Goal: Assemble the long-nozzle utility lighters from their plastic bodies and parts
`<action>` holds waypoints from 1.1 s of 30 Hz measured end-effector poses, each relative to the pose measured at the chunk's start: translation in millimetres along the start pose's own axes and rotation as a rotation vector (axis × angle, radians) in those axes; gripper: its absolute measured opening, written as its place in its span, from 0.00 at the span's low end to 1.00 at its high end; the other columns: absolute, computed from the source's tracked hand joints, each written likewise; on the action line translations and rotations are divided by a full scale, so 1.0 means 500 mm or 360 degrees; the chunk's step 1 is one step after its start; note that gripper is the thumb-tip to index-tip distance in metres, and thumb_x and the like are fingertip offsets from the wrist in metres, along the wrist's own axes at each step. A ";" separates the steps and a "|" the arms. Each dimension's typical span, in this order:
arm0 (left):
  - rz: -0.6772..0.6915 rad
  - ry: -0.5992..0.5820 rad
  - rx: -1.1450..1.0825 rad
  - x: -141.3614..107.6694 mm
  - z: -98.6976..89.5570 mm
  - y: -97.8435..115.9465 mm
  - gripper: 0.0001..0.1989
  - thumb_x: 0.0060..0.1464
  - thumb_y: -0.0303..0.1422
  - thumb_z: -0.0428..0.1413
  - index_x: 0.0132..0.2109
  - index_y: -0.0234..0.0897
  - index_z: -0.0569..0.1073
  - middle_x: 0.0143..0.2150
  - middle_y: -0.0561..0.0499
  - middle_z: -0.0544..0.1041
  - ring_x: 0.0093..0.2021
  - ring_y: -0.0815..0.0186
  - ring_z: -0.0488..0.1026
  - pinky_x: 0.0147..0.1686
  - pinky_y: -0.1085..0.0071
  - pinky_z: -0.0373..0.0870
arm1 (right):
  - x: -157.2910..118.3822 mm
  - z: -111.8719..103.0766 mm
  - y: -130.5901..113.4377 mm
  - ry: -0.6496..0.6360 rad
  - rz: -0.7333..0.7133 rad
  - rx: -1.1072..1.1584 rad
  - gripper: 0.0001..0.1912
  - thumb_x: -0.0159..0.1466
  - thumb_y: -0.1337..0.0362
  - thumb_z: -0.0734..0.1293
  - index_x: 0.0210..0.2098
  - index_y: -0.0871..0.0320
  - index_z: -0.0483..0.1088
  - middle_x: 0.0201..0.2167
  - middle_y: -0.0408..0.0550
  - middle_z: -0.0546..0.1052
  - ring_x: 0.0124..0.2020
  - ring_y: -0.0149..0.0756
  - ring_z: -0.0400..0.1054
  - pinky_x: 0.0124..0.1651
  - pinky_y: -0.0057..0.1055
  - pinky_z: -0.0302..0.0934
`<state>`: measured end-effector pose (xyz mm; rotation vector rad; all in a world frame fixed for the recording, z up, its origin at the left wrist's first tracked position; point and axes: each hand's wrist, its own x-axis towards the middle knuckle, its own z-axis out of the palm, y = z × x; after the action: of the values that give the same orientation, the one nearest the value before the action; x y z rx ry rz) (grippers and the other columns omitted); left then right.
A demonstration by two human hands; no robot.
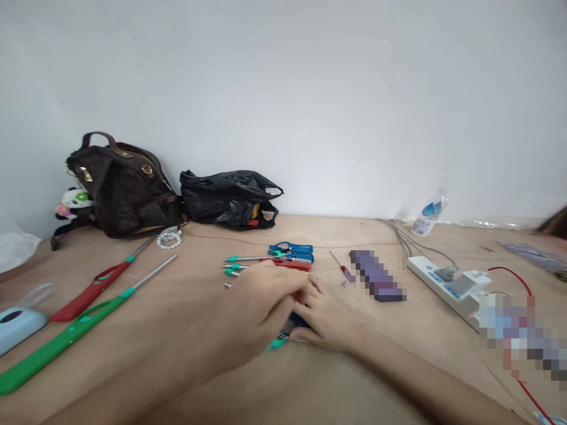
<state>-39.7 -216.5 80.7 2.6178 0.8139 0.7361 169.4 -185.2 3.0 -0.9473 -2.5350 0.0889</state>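
Note:
My left hand [268,295] arches over the table, fingers bent down and meeting my right fingertips; what they grip is hidden. My right hand [325,316] curls around a dark blue lighter casing [299,320], mostly covered by both hands. A teal piece [277,343] and a bit of metal stick out below it. Just beyond my hands lie opened lighter parts: blue casings [296,249], a red casing [292,265] and several metal tubes [248,258] with teal fittings. A small screwdriver [348,273] lies to the right, with tiny screws [342,284] near its handle.
At left lie a green lighter [66,336], a red lighter [91,294], a bead bracelet [169,238] and a light-blue device [22,327]. A backpack [128,189] and black plastic bag [225,200] stand by the wall. A power strip [436,283] with cables is at right, near a blurred purple box [376,274].

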 end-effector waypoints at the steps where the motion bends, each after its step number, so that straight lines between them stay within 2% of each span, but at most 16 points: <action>1: -0.0017 -0.0032 0.0048 0.027 -0.010 -0.023 0.11 0.56 0.25 0.42 0.33 0.39 0.68 0.32 0.52 0.73 0.34 0.65 0.68 0.37 0.69 0.64 | -0.009 -0.007 0.006 0.0033 0.0015 -0.0008 0.25 0.65 0.52 0.63 0.58 0.55 0.62 0.58 0.55 0.66 0.60 0.50 0.55 0.60 0.50 0.50; 2: -0.0045 -0.0067 0.0097 0.043 -0.014 -0.049 0.10 0.54 0.24 0.42 0.32 0.38 0.67 0.30 0.53 0.72 0.32 0.65 0.67 0.35 0.70 0.63 | -0.020 -0.013 0.012 0.0064 0.0044 -0.0008 0.22 0.66 0.55 0.62 0.57 0.57 0.62 0.56 0.55 0.68 0.58 0.49 0.56 0.59 0.49 0.51; 4: -0.0102 -0.0121 0.0161 0.043 -0.001 -0.100 0.10 0.51 0.23 0.42 0.32 0.37 0.66 0.30 0.52 0.72 0.30 0.66 0.66 0.33 0.71 0.61 | -0.042 -0.021 0.025 0.0111 0.0161 0.0004 0.12 0.69 0.62 0.58 0.49 0.57 0.66 0.47 0.54 0.73 0.50 0.45 0.63 0.53 0.45 0.55; 6: -0.0167 -0.0172 0.0189 0.019 0.025 -0.139 0.10 0.52 0.23 0.42 0.34 0.38 0.67 0.33 0.52 0.72 0.33 0.65 0.67 0.33 0.71 0.61 | -0.064 -0.025 0.036 0.0121 0.0289 0.0019 0.09 0.68 0.67 0.57 0.39 0.57 0.68 0.38 0.51 0.74 0.41 0.41 0.65 0.46 0.41 0.57; 8: -0.0154 -0.0221 0.0187 -0.005 0.049 -0.160 0.11 0.54 0.22 0.42 0.36 0.38 0.67 0.36 0.51 0.72 0.36 0.64 0.68 0.35 0.71 0.62 | -0.081 -0.029 0.043 0.0108 0.0364 0.0043 0.08 0.67 0.69 0.58 0.34 0.57 0.66 0.34 0.50 0.73 0.37 0.40 0.65 0.42 0.38 0.56; 12: 0.0013 -0.0286 0.0157 -0.012 0.067 -0.160 0.11 0.57 0.23 0.44 0.41 0.38 0.68 0.41 0.48 0.71 0.42 0.62 0.67 0.41 0.69 0.63 | -0.098 -0.047 0.039 0.0042 0.0339 0.0112 0.03 0.64 0.67 0.62 0.33 0.56 0.66 0.34 0.48 0.72 0.37 0.39 0.65 0.42 0.37 0.55; 16: 0.0094 -0.0298 0.0160 -0.009 0.064 -0.153 0.10 0.62 0.26 0.43 0.42 0.37 0.69 0.42 0.47 0.71 0.43 0.62 0.66 0.43 0.67 0.63 | -0.100 -0.053 0.019 -0.0162 0.0213 0.0053 0.02 0.60 0.65 0.66 0.31 0.56 0.67 0.35 0.47 0.71 0.38 0.40 0.64 0.43 0.38 0.54; 19: 0.0148 -0.0395 0.0177 -0.017 0.067 -0.156 0.07 0.62 0.34 0.49 0.44 0.39 0.69 0.43 0.48 0.71 0.43 0.61 0.66 0.45 0.66 0.62 | -0.100 -0.037 0.012 -0.0252 0.0225 -0.0105 0.02 0.59 0.69 0.66 0.30 0.56 0.67 0.36 0.49 0.71 0.39 0.41 0.64 0.44 0.39 0.54; 20: 0.0170 -0.0430 0.0171 -0.020 0.070 -0.156 0.10 0.59 0.38 0.53 0.45 0.39 0.69 0.45 0.48 0.71 0.44 0.60 0.66 0.46 0.65 0.62 | -0.101 -0.032 0.013 -0.0248 0.0248 -0.0123 0.03 0.59 0.70 0.65 0.30 0.56 0.67 0.36 0.50 0.71 0.38 0.41 0.64 0.44 0.39 0.54; 23: 0.0241 -0.0465 0.0172 -0.025 0.079 -0.154 0.23 0.51 0.46 0.61 0.51 0.41 0.68 0.48 0.46 0.70 0.46 0.56 0.65 0.48 0.63 0.61 | -0.101 -0.026 0.020 -0.0132 0.0339 0.0028 0.05 0.61 0.72 0.62 0.31 0.56 0.66 0.36 0.49 0.70 0.39 0.40 0.63 0.42 0.37 0.57; 25: 0.0292 -0.0426 0.0206 -0.025 0.086 -0.151 0.21 0.53 0.43 0.59 0.52 0.42 0.68 0.49 0.45 0.69 0.47 0.56 0.65 0.48 0.62 0.60 | -0.101 -0.029 0.027 0.0006 0.0404 0.0214 0.05 0.62 0.71 0.62 0.32 0.56 0.65 0.38 0.49 0.69 0.41 0.40 0.63 0.43 0.36 0.59; 28: 0.0335 -0.0358 0.0252 -0.024 0.092 -0.149 0.13 0.60 0.33 0.52 0.52 0.43 0.68 0.48 0.46 0.70 0.46 0.58 0.66 0.47 0.63 0.60 | -0.101 -0.035 0.035 0.0207 0.0495 0.0387 0.05 0.64 0.70 0.61 0.32 0.56 0.64 0.39 0.49 0.69 0.42 0.39 0.64 0.44 0.36 0.61; 33: 0.0293 -0.0318 0.0277 -0.021 0.089 -0.149 0.11 0.62 0.30 0.48 0.49 0.41 0.69 0.47 0.46 0.71 0.46 0.59 0.66 0.46 0.64 0.60 | -0.102 -0.038 0.046 0.0437 0.0617 0.0312 0.06 0.66 0.68 0.59 0.32 0.56 0.64 0.37 0.51 0.69 0.41 0.42 0.63 0.46 0.41 0.60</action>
<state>-55.2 -169.3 8.5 2.8934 0.6104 0.4547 225.7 -202.0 -3.6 -1.2612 -2.0280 0.2951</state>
